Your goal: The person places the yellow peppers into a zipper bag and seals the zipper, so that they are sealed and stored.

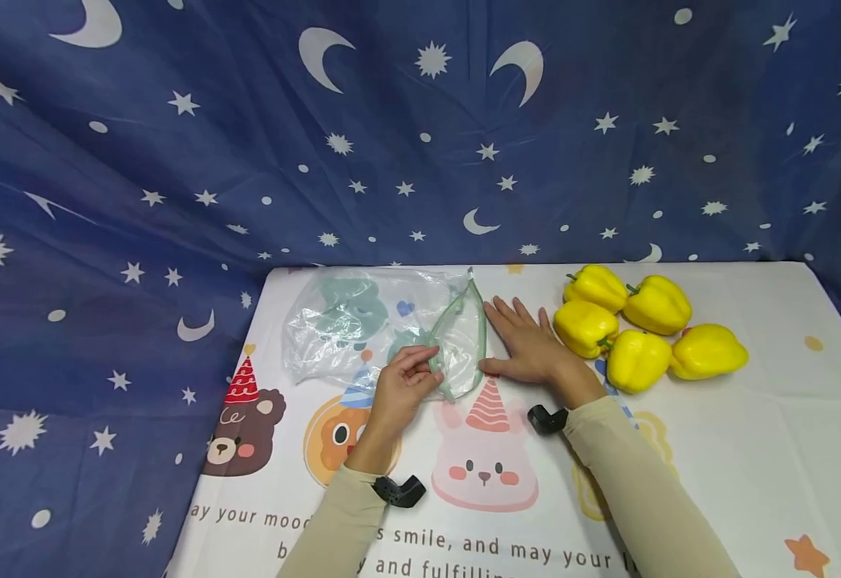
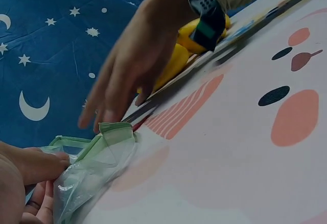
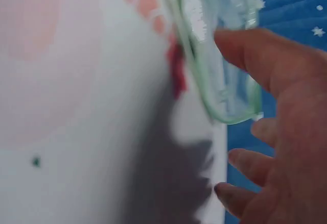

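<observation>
A clear plastic bag (image 1: 319,353) with a green rim (image 1: 482,329) lies flat on the table, its mouth spread apart toward the right. My left hand (image 1: 404,389) pinches the near side of that rim between thumb and fingers, and the left wrist view shows the clear film (image 2: 76,183) bunched at the fingertips. Just right of the mouth, my right hand (image 1: 532,351) is held palm down with its fingers spread. In the right wrist view its thumb (image 3: 245,50) overlaps the green rim, and nothing is in its grasp.
Several yellow bell peppers (image 1: 639,361) sit in a cluster right of my right hand. The white table cover (image 1: 767,433) carries printed animals and lettering. A dark blue curtain (image 1: 420,201) with stars and moons hangs behind the table and at its left.
</observation>
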Demonstrator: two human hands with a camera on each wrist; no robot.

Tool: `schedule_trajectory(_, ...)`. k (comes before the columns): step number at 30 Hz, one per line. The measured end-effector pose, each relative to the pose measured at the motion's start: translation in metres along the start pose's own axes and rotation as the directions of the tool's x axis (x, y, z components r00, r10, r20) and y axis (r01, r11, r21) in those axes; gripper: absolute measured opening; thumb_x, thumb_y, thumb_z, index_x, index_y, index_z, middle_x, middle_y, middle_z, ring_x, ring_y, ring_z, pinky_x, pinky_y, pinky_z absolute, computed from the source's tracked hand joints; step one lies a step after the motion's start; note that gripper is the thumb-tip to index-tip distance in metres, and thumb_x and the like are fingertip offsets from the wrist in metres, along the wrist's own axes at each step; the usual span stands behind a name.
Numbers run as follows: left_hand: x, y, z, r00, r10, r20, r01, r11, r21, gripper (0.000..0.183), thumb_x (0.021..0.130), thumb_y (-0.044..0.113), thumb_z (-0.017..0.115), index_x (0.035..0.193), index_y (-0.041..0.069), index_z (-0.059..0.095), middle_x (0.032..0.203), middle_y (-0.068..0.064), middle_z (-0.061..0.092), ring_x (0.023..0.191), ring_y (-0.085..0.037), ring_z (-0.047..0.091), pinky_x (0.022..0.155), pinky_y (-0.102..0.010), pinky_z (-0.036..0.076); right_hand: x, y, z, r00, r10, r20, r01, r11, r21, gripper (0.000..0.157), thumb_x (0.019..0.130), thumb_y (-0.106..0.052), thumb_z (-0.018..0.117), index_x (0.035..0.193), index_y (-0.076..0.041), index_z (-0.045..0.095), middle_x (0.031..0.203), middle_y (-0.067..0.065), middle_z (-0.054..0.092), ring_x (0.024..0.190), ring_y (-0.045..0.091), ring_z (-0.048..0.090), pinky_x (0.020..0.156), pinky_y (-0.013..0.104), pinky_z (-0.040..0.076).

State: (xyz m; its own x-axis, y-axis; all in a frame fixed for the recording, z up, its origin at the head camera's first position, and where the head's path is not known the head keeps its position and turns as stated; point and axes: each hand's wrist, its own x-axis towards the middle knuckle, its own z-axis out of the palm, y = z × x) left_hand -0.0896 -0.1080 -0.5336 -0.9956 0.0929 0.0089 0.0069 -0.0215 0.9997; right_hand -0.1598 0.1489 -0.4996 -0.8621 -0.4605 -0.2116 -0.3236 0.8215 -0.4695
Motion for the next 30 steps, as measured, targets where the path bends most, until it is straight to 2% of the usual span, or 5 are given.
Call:
schedule_trajectory(5, 0.0, -0.001, 0.0, 1.0, -0.003, 0.003, 0.003, 1.0, -0.007, 0.041, 0.086, -0.007, 0.075, 0.126, -0.006, 0.068, 0.13, -0.018, 0.058, 0.1, -0.013, 0.06, 0.085, -0.014, 0.056, -0.013, -0.005, -0.013, 0.983, -0.061, -0.172, 0.073, 0.995, 0.063, 0.087, 0.093, -0.04, 0.069, 0.163, -0.01, 0.025, 0.16, 0.02, 0.04, 0.147, 0.043, 0.038, 0.122, 0.06, 0.028)
schedule_trajectory(11, -0.001, -0.001, 0.0, 1.0, 0.0, 0.018, 0.0, 1.0, -0.014, 0.041, 0.086, -0.006, 0.076, 0.127, -0.004, 0.068, 0.129, -0.016, 0.059, 0.1, -0.013, 0.061, 0.087, -0.016, 0.056, -0.035, -0.006, -0.045, 0.944, -0.054, -0.326, 0.06, 0.998, 0.01, 0.07, 0.096, -0.034, 0.071, 0.155, -0.01, 0.043, 0.134, 0.019, 0.067, 0.115, 0.038, 0.067, 0.1, 0.054, 0.054)
schedule_trajectory(20, 0.0, 0.001, -0.001, 1.0, 0.007, 0.003, -0.007, 1.0, -0.012, 0.041, 0.086, -0.006, 0.076, 0.126, -0.005, 0.069, 0.128, -0.015, 0.06, 0.1, -0.014, 0.061, 0.087, -0.016, 0.056, -0.065, 0.018, -0.083, 0.915, 0.014, -0.404, -0.06, 0.993, -0.101, 0.06, 0.091, -0.037, 0.077, 0.141, -0.008, 0.061, 0.133, 0.022, 0.065, 0.121, 0.043, 0.061, 0.102, 0.061, 0.049)
schedule_trajectory(25, 0.001, 0.0, -0.001, 1.0, 0.004, 0.008, -0.004, 1.0, -0.023, 0.041, 0.087, -0.006, 0.075, 0.127, -0.006, 0.068, 0.128, -0.018, 0.059, 0.1, -0.014, 0.061, 0.086, -0.015, 0.056, -0.083, 0.036, -0.095, 0.928, 0.12, -0.352, -0.178, 0.974, -0.139, 0.063, 0.091, -0.046, 0.075, 0.139, -0.008, 0.061, 0.138, 0.025, 0.06, 0.123, 0.047, 0.057, 0.099, 0.066, 0.047)
schedule_trajectory(30, 0.001, -0.001, -0.003, 1.0, -0.002, 0.005, 0.002, 1.0, -0.022, 0.04, 0.086, -0.007, 0.075, 0.126, -0.005, 0.069, 0.128, -0.015, 0.06, 0.101, -0.014, 0.061, 0.087, -0.016, 0.056, -0.091, 0.051, -0.1, 0.94, 0.154, -0.303, -0.2, 0.972, -0.126, 0.071, 0.089, -0.056, 0.074, 0.14, -0.008, 0.061, 0.137, 0.024, 0.061, 0.122, 0.045, 0.055, 0.097, 0.068, 0.046)
